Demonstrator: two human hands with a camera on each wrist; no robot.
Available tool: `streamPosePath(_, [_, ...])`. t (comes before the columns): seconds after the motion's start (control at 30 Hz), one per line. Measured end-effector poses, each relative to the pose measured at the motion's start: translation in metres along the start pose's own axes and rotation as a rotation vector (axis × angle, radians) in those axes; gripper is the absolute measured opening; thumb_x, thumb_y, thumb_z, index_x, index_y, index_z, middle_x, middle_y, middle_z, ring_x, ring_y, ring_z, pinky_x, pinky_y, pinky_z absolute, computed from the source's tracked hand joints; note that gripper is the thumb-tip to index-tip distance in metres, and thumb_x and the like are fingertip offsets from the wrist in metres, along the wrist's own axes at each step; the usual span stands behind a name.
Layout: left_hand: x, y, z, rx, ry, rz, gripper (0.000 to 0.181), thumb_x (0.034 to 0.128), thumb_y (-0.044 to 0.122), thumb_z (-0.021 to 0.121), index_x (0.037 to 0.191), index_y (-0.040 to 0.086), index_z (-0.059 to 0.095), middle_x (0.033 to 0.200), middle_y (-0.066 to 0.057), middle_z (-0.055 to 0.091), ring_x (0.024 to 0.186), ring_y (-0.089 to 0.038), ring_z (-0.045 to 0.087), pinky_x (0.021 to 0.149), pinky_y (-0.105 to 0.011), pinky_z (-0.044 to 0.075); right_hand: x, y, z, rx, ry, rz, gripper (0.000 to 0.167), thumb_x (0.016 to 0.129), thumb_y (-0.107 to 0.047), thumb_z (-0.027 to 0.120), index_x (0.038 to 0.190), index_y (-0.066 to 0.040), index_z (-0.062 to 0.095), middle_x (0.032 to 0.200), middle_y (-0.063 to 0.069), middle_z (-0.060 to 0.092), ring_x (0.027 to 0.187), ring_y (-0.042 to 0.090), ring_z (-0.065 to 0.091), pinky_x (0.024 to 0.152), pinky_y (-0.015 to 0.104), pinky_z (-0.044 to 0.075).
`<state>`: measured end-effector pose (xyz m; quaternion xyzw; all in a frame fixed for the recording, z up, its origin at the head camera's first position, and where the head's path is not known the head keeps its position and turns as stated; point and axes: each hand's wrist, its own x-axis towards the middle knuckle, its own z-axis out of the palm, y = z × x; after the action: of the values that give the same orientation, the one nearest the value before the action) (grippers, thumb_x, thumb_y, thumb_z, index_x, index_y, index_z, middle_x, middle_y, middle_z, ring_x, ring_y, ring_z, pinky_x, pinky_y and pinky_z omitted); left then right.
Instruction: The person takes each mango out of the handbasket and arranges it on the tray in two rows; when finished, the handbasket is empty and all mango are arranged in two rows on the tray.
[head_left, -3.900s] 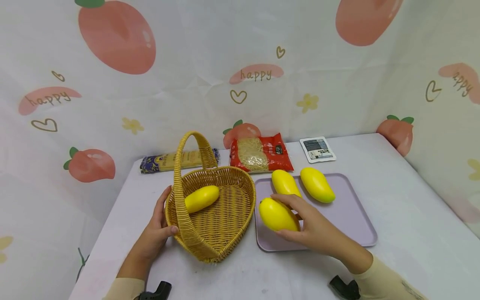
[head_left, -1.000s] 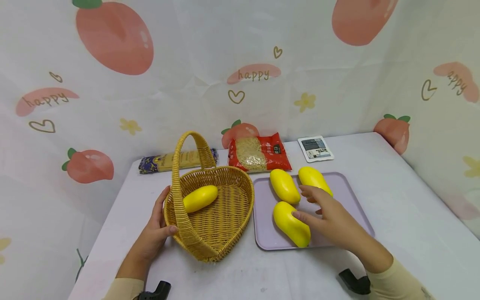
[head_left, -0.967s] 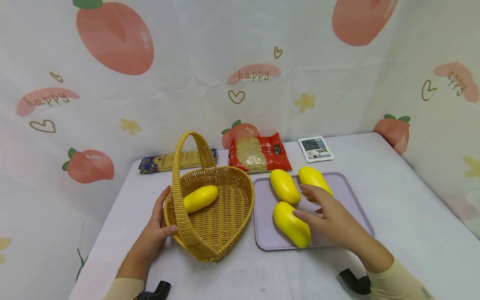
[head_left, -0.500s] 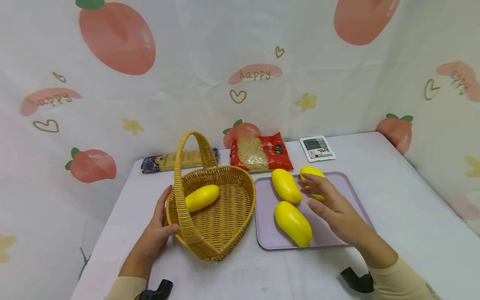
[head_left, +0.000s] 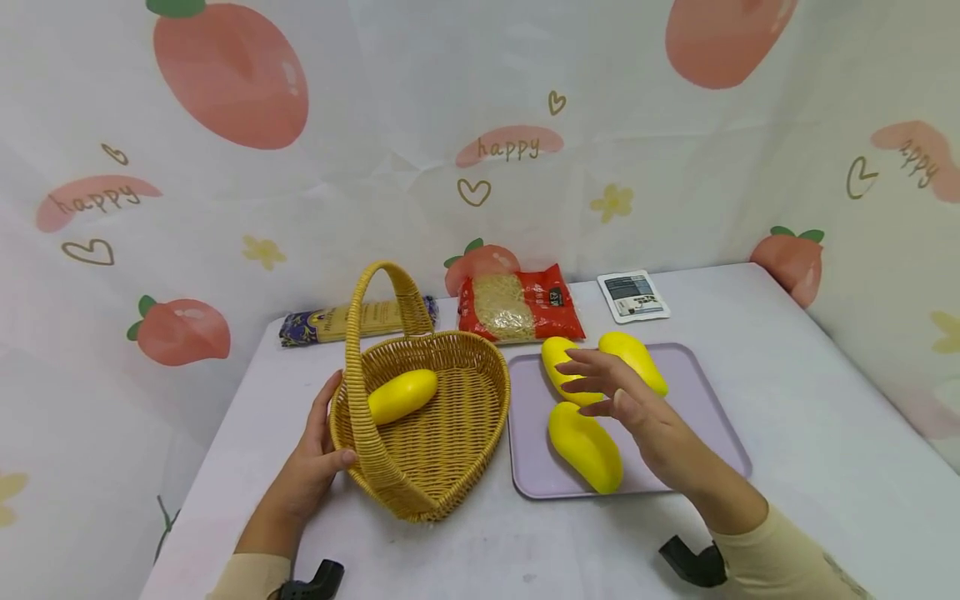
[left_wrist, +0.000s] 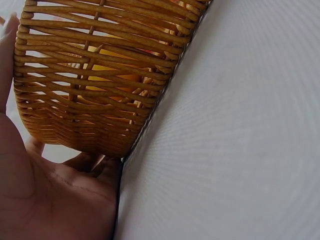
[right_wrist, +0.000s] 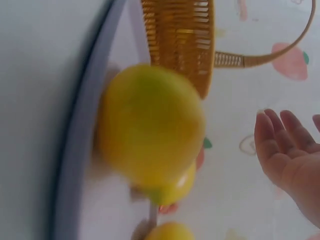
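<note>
My left hand [head_left: 311, 462] grips the left side of a heart-shaped wicker basket [head_left: 468, 417], thumb at the rim and fingers along the outer wall. The left wrist view shows the palm beside the weave [left_wrist: 95, 95]. One yellow mango [head_left: 405, 395] lies in the basket, partly behind its handle. On the lilac tray [head_left: 697, 425] lie a near mango [head_left: 588, 450], a back-left mango [head_left: 558, 358] partly covered by my fingers, and a back-right mango [head_left: 637, 362]. My right hand [head_left: 645, 412] hovers over them, fingers spread and holding nothing; the right wrist view shows it apart from the mangoes.
Along the back of the table lie a long noodle packet [head_left: 322, 325], partly behind the basket handle, a red bag of pasta [head_left: 517, 307] and a small white sachet [head_left: 633, 296]. A printed cloth backdrop [head_left: 360, 192] rises behind them.
Earlier my right hand held a mango at the tray's left; that mango now lies on the tray's near side. The hand has let go, lifted and shifted left. My left hand stays put.
</note>
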<state>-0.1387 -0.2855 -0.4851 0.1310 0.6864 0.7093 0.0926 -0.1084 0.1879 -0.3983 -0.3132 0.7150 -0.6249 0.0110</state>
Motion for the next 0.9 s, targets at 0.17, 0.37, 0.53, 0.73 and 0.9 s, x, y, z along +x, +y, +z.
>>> streamPosePath(0.17, [0.0, -0.001, -0.001, -0.006, -0.016, 0.008, 0.114, 0.0953, 0.013, 0.083, 0.175, 0.038, 0.006, 0.173, -0.018, 0.027, 0.132, -0.029, 0.063, 0.11, -0.034, 0.049, 0.018, -0.005, 0.008, 0.14, -0.049, -0.011, 0.057, 0.118, -0.042, 0.03, 0.166, -0.015, 0.04, 0.158, 0.019, 0.048, 0.139, 0.05, 0.049, 0.109, 0.047, 0.05])
streamPosePath(0.37, [0.0, -0.001, -0.002, -0.011, -0.018, 0.014, 0.114, 0.0951, 0.011, 0.083, 0.176, 0.037, 0.006, 0.171, -0.018, 0.031, 0.13, -0.029, 0.064, 0.11, -0.034, 0.049, 0.041, -0.01, 0.025, 0.302, -0.051, -0.022, 0.062, 0.115, -0.053, 0.032, 0.166, -0.019, 0.043, 0.158, 0.025, 0.047, 0.139, 0.051, 0.046, 0.107, 0.058, 0.048])
streamPosePath(0.53, [0.0, -0.001, -0.003, -0.007, -0.024, 0.016, 0.113, 0.0962, 0.012, 0.081, 0.176, 0.036, 0.004, 0.17, -0.02, 0.033, 0.129, -0.031, 0.066, 0.109, -0.035, 0.05, 0.057, -0.015, 0.044, 0.347, -0.052, -0.019, 0.073, 0.113, -0.059, 0.035, 0.165, -0.009, 0.04, 0.155, 0.025, 0.049, 0.139, 0.054, 0.046, 0.105, 0.066, 0.045])
streamPosePath(0.73, [-0.001, -0.002, -0.004, 0.0, -0.025, 0.011, 0.112, 0.0973, 0.016, 0.082, 0.175, 0.038, 0.005, 0.173, -0.025, 0.025, 0.132, -0.033, 0.064, 0.109, -0.034, 0.05, 0.074, -0.013, 0.073, 0.32, -0.076, 0.024, 0.081, 0.111, -0.067, 0.036, 0.168, -0.009, 0.033, 0.158, 0.017, 0.047, 0.141, 0.041, 0.049, 0.109, 0.069, 0.043])
streamPosePath(0.9, [0.001, -0.001, -0.003, 0.003, -0.021, 0.01, 0.113, 0.0968, 0.014, 0.082, 0.176, 0.036, 0.004, 0.173, -0.023, 0.027, 0.134, -0.034, 0.062, 0.11, -0.034, 0.049, 0.092, -0.006, 0.092, 0.285, -0.086, 0.075, 0.085, 0.108, -0.073, 0.035, 0.168, -0.013, 0.033, 0.156, 0.013, 0.049, 0.139, 0.032, 0.055, 0.11, 0.06, 0.048])
